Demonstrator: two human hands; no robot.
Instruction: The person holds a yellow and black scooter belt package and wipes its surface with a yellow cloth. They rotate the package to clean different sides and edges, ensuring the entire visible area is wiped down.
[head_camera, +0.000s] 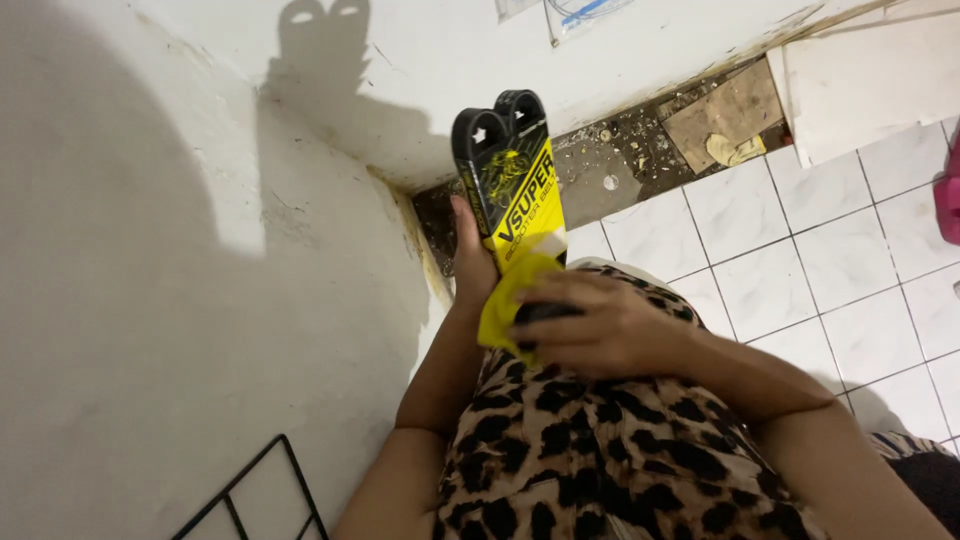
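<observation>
A long black-and-yellow pack (512, 180) was held upright in the middle of the view, its black looped top at the far end, close to the white wall (150, 300). The left hand (472, 262) was wrapped around the pack's left edge from behind — the fingers closed on it, though how firmly could not be told. The right hand (600, 325) was closed over the pack's near end, where a crumpled yellow flap (505, 300) stuck out from under the fingers; that hand gripped the flap and the dark end beneath it together.

The step in hand was judged to be the working loose of the yellow wrap at the near end. To do it well, the pack would best be steadied by the left hand, held low on the edge, so that the pull from the right hand was not lost in the pack swinging. The flap should be drawn along the pack's length rather than sideways, lest the thin card tear short — and the looped top should be kept off the wall.

Beyond the pack, at the far side, a strip of bare broken floor (620, 160) with rubble was seen, and white tiles (800, 260) to the right. A black wire rack (250, 490) lay near, at the left. A spotted garment (600, 450) filled the near middle.
</observation>
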